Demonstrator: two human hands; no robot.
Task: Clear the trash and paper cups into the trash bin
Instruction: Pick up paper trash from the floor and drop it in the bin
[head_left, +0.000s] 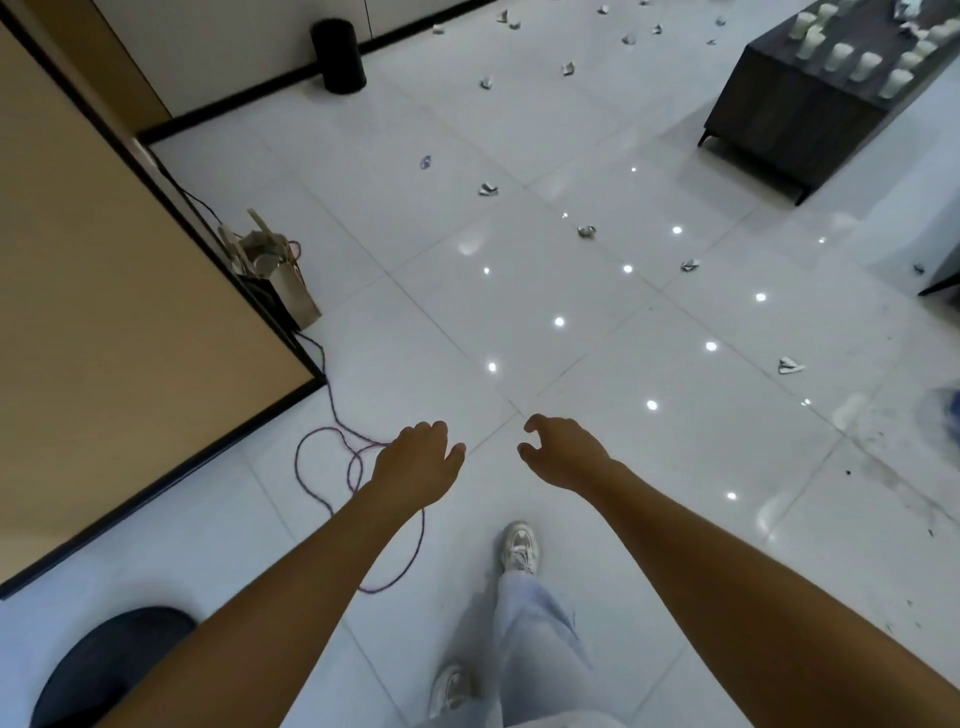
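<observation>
Both bare arms reach forward over a glossy white tiled floor (519, 291) that mirrors small ceiling lights. The left hand (415, 460) hangs palm down with its fingers loosely curled and close together, holding nothing; the right hand (563, 452) is likewise empty, its thumb and curled fingers held slightly apart like a loose claw. The two hands are near each other but apart. Crumpled white-and-silver scraps of trash (488, 189) lie scattered across the tiles well ahead of the hands, running from the middle of the floor toward the far wall. A group of white paper cups (865, 66) stands upright on the dark wood low table (789, 114) at the upper right. The black cylindrical trash bin (337, 54) stands by the far wall at the upper left, well apart from both the scraps and the cups. A beige paper bag (291, 283) stuffed with scraps leans against the tan wall panel (93, 270), and a purple cord (332, 415) loops over the floor beneath the left wrist. White sneakers (519, 548) and pale trousers show below. No writing or label can be read anywhere.
</observation>
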